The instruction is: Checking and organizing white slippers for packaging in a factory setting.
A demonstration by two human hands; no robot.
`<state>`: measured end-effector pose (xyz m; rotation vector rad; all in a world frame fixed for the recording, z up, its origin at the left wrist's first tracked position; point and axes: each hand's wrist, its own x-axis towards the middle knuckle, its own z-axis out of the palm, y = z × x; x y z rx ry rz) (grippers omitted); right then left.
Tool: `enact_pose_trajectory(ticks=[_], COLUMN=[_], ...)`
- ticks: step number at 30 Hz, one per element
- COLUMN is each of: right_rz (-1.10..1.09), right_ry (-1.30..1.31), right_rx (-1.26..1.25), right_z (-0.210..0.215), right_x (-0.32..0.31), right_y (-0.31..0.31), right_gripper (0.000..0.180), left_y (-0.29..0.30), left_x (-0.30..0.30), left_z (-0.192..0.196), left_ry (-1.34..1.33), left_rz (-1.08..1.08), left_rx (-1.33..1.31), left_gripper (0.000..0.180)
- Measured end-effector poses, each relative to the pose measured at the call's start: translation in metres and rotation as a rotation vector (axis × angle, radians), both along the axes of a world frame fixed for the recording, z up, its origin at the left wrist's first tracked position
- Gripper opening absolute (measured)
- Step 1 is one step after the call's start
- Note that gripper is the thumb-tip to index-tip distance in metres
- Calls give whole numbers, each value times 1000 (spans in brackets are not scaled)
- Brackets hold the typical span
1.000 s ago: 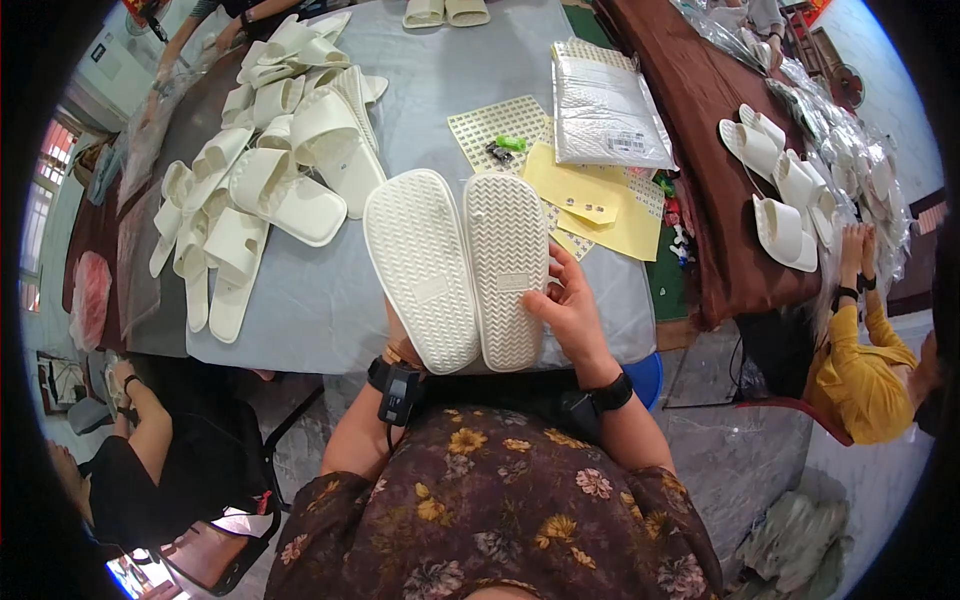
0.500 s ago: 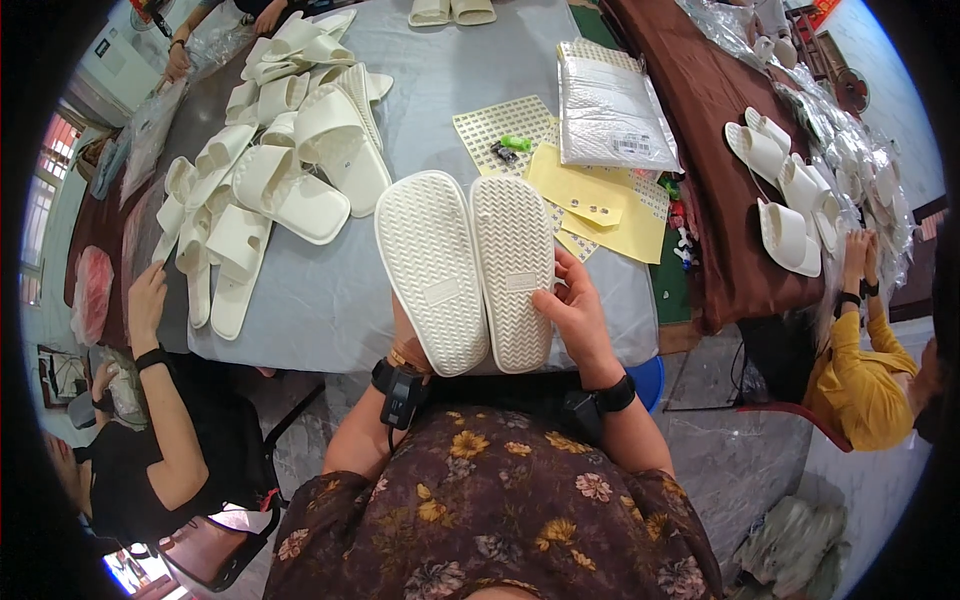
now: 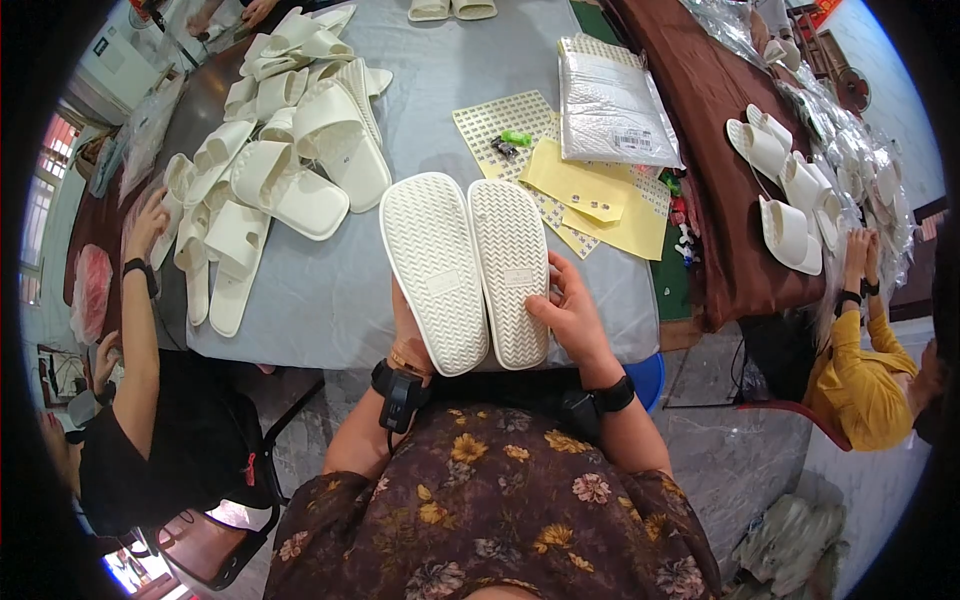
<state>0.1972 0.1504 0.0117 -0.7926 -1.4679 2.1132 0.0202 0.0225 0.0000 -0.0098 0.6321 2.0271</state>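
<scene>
Two white slippers are held up side by side over the table's near edge, their patterned soles facing me. My left hand grips the left slipper from behind, its fingers mostly hidden by the sole. The right slipper is in my right hand, with the thumb on the sole and the other fingers around the outer edge. Just beyond them lie yellow sticker sheets and a silvery bubble mailer.
A heap of white slippers covers the table's left side, where a co-worker's hand reaches in. More slippers rest on a brown-covered table at right, near a person in yellow. Small green and black objects lie on the sheets.
Both slippers have shifted slightly in my hands, the right one a little leftward. At left, the co-worker's arm has stretched farther forward beside the heap.
</scene>
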Motion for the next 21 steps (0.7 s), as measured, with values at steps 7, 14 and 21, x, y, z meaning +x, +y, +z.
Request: enact_pose_trajectory(ticks=[7,14,21], right_rz=[-91,114,62], right_ry=[-281,301,565], right_rx=[492,208,-335], right_z=[23,69,39], right_x=[-1,-17,-14], right_y=[2,-14,4], right_gripper=[67,90,72], left_y=[-7,-15,-4], left_x=[7,37,40], left_z=[46,89,100], left_ry=[107,740,1862], left_rz=[-86,-137,-1], left_rx=[156,-224,-632], left_gripper=[59,66,66])
